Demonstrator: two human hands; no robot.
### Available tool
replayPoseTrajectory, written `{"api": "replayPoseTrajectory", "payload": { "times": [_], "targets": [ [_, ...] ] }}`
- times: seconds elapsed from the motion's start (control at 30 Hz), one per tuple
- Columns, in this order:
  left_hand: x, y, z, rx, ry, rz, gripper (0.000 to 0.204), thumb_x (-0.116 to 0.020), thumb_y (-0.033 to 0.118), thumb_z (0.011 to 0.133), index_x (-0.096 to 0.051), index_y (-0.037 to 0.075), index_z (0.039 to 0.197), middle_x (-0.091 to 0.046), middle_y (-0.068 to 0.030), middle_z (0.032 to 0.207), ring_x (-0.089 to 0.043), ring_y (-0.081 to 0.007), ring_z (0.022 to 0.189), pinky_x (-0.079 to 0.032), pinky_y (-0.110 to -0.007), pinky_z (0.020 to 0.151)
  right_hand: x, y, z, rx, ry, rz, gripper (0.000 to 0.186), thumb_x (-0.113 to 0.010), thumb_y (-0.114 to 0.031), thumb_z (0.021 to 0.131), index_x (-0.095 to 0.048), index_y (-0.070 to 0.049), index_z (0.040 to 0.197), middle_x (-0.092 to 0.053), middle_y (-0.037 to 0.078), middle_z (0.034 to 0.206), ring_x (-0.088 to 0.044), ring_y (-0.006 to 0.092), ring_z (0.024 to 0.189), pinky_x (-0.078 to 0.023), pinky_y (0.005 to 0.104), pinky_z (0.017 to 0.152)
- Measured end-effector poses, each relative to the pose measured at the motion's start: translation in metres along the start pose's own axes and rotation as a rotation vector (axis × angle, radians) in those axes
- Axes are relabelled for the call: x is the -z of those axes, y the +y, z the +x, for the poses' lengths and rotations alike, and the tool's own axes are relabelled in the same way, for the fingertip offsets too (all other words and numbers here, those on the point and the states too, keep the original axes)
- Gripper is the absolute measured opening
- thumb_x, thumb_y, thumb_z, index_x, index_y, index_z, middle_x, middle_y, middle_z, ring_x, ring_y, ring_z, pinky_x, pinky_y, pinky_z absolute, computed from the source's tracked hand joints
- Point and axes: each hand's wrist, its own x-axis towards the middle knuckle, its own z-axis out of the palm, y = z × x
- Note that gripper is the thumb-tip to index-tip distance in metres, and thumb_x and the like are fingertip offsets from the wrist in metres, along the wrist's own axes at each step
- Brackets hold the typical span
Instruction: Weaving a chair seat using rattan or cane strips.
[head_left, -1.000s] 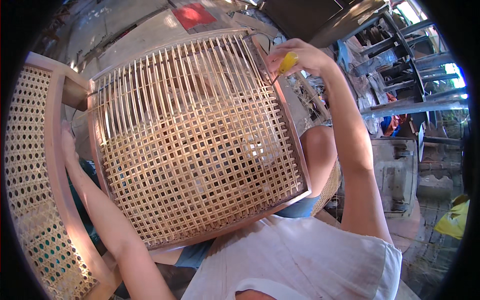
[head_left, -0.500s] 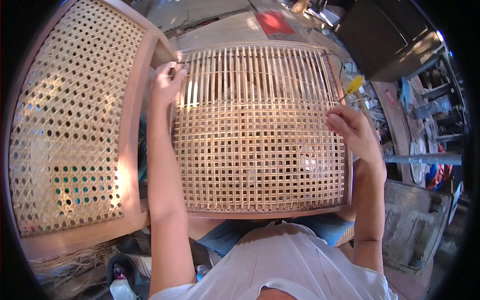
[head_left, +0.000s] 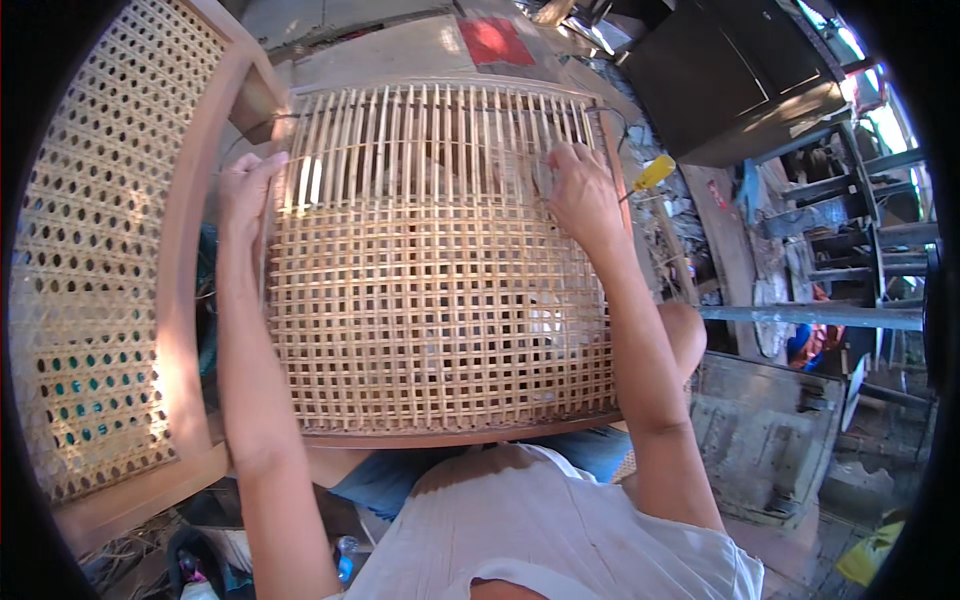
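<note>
A wooden frame (head_left: 450, 440) lies in front of me, strung with upright cane strands. Its near part is a close cane weave (head_left: 420, 300); the far part shows mostly bare upright strands (head_left: 470, 120). One thin cane strand (head_left: 340, 153) crosses these from side to side. At the frame's left edge, my left hand (head_left: 245, 190) pinches that strand between thumb and forefinger. My right hand (head_left: 583, 195) is closed over the far right part of the strands, just above the weave's upper edge. Its fingertips are partly hidden, so what they grip is unclear.
To the left stands a wooden panel of finished cane webbing (head_left: 100, 250). A yellow-handled tool (head_left: 655, 172) sticks out by the frame's right edge. Beyond are a dark cabinet (head_left: 730, 80), a red patch (head_left: 497, 40) on the floor and a metal ladder-like rack (head_left: 850, 310).
My right hand has moved from the frame's right edge inward and farther away, over the bare strands. My left hand stays at the left edge, slightly lower. The whole view has shifted.
</note>
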Motion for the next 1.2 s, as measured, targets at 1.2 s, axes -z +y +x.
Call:
{"api": "replayPoseTrajectory", "payload": {
  "times": [1.2],
  "targets": [
    [0.005, 0.025, -0.044, -0.115, 0.081, 0.677, 0.054, -0.082, 0.043, 0.076, -0.045, 0.008, 0.06, -0.051, -0.0019, 0.057, -0.045, -0.0098, 0.055, -0.037, -0.03, 0.054, -0.02, -0.062, 0.038, 0.121, -0.154, 0.127, 0.018, -0.049, 0.004, 0.077, -0.061, 0.0, 0.089, -0.066, 0.02, 0.088, -0.062, 0.0384, 0.095, -0.048, 0.0467, 0.086]
  ]
}}
